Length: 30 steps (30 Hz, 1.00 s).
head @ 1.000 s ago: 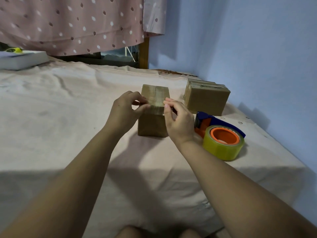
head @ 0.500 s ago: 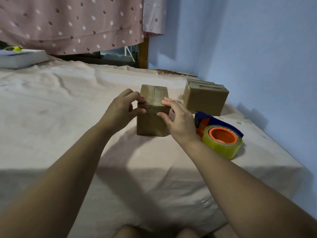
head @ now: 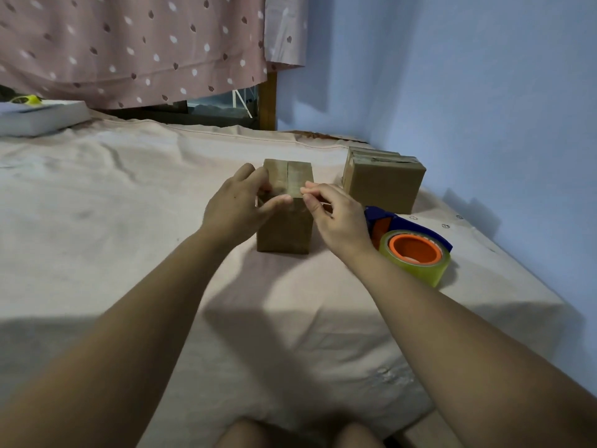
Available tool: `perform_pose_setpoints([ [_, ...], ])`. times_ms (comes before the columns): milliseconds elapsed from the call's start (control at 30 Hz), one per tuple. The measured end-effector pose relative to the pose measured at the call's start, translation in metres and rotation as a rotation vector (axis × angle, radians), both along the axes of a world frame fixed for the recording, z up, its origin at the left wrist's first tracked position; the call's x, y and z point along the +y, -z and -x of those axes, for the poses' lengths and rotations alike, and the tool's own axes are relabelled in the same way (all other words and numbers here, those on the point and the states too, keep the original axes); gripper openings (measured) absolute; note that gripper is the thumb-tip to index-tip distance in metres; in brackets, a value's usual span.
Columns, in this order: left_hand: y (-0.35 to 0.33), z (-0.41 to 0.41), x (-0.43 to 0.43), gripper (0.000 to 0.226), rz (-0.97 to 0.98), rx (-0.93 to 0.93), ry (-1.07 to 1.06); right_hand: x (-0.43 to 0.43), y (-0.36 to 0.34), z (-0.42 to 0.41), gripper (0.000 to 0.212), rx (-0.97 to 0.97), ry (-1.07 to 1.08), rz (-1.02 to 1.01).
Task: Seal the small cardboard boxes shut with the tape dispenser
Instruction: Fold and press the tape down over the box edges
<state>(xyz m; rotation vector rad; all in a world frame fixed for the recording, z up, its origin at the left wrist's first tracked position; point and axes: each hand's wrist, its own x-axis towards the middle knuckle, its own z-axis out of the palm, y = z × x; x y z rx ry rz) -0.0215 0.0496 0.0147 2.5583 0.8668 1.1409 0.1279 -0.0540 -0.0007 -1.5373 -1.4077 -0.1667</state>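
Small brown box (head: 284,227) upright, glossy tape (head: 290,181) over top seam. Left hand (head: 235,206) grips its top edge. Right hand (head: 339,216) curled at near-right corner; grip unclear.

No legible text or labels

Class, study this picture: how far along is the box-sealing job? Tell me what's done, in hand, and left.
Done: the far box looks taped; a glossy strip runs over the near box. In hand: left hand and right hand work at the strip's front end. The tape dispenser lies beside them. Left: pressing that end down.
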Motion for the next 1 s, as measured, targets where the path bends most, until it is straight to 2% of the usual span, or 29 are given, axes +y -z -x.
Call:
perform_pose_setpoints([
  [167,0.010,-0.011,-0.002,0.040,-0.033,-0.077,-0.063,0.000,-0.005,-0.006,0.022,0.020,-0.034,0.040],
  [300,0.015,-0.008,0.004,0.049,-0.056,-0.079,-0.046,-0.005,-0.010,-0.012,0.031,0.031,-0.076,0.111],
  [433,0.020,-0.009,0.002,0.045,-0.098,-0.088,-0.047,-0.009,-0.006,-0.013,0.041,0.045,-0.094,0.168],
  [567,0.022,-0.011,-0.001,0.043,-0.093,-0.117,-0.047,-0.009,-0.006,-0.016,0.030,0.202,-0.193,0.201],
  [667,0.021,-0.010,-0.001,0.043,-0.053,-0.153,-0.025,-0.007,-0.010,-0.020,0.030,0.296,-0.245,0.239],
  [867,0.021,-0.011,-0.002,0.042,-0.013,-0.168,-0.027,-0.005,-0.018,-0.027,0.040,0.172,-0.190,0.307],
  [933,0.021,-0.011,-0.002,0.042,-0.008,-0.164,-0.026,-0.007,-0.020,-0.027,0.046,0.170,-0.185,0.320],
  [1000,0.021,-0.010,-0.002,0.042,-0.005,-0.169,-0.019,-0.009,-0.020,-0.026,0.041,0.196,-0.214,0.327],
])
